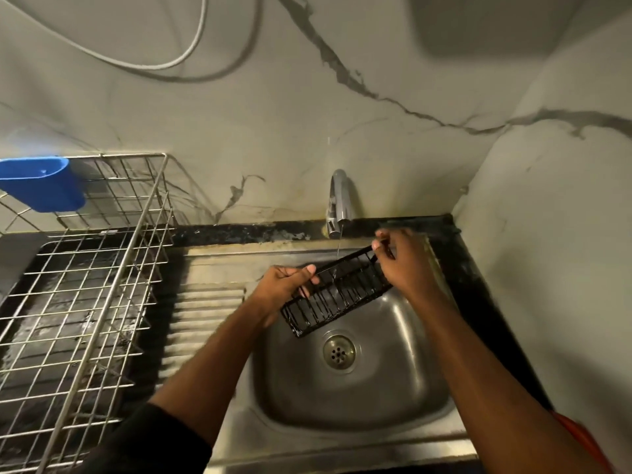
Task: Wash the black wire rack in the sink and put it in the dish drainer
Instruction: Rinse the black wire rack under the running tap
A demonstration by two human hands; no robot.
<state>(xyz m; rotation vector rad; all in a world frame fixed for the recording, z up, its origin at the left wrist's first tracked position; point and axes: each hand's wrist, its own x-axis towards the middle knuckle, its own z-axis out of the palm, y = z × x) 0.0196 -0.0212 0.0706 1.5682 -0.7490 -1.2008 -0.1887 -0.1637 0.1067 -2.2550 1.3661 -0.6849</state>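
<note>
The black wire rack [337, 295] is held tilted over the steel sink [393, 398], under a thin stream of water from the tap [338, 200]. My left hand [284, 285] grips the rack's left end, thumb on its top bar. My right hand [400, 258] pinches the rack's far right corner. The water hits the rack near its middle. The metal dish drainer [85, 278] stands on the counter to the left of the sink and holds no dishes that I can see.
A blue plastic cup [44, 186] hangs on the drainer's back left rim. The ribbed draining board [201, 323] lies between drainer and bowl. The sink drain [339, 351] sits below the rack. Marble walls close in behind and on the right.
</note>
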